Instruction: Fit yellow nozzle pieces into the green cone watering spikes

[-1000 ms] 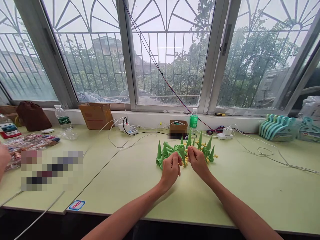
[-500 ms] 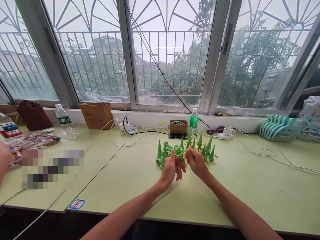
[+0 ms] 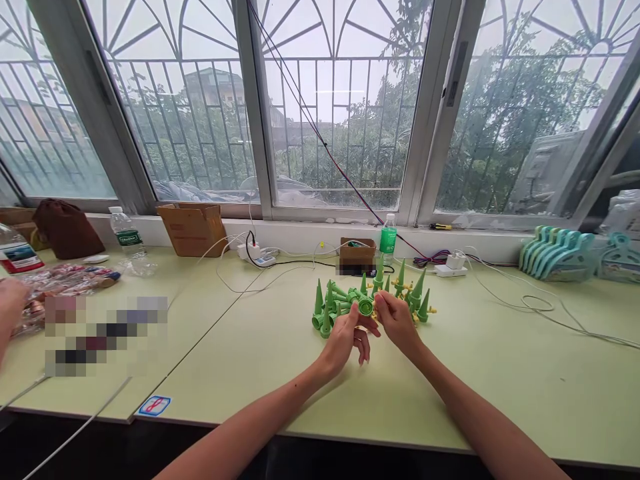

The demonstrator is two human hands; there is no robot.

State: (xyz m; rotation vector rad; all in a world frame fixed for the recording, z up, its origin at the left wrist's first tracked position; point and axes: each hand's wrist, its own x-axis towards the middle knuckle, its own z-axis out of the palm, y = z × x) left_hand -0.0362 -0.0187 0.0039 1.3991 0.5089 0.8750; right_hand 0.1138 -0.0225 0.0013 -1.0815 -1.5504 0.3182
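Observation:
My left hand [image 3: 345, 339] is closed around a green plastic watering spike [image 3: 367, 307], with the spike's round open end facing me. Thumb and forefinger of my right hand [image 3: 395, 317] pinch at the side of that end, on a small yellow valve mostly hidden by the fingers. Behind and left of my hands lie loose green spikes [image 3: 319, 300], some upright and some on their sides. More green spikes [image 3: 417, 291] stand to the right, with yellow valves [image 3: 433, 310] sticking out of them.
A small cardboard box [image 3: 357, 250] and a green-labelled bottle [image 3: 388, 237] stand by the window sill. Cables [image 3: 537, 303] cross the table at right, near turquoise hangers [image 3: 555, 257]. At far left, another person's hand [image 3: 10, 310] is over plastic-wrapped items [image 3: 75, 280].
The spike in my left hand has turned so its round end faces me more directly, and it has shifted slightly right. My right hand stays pinched beside it.

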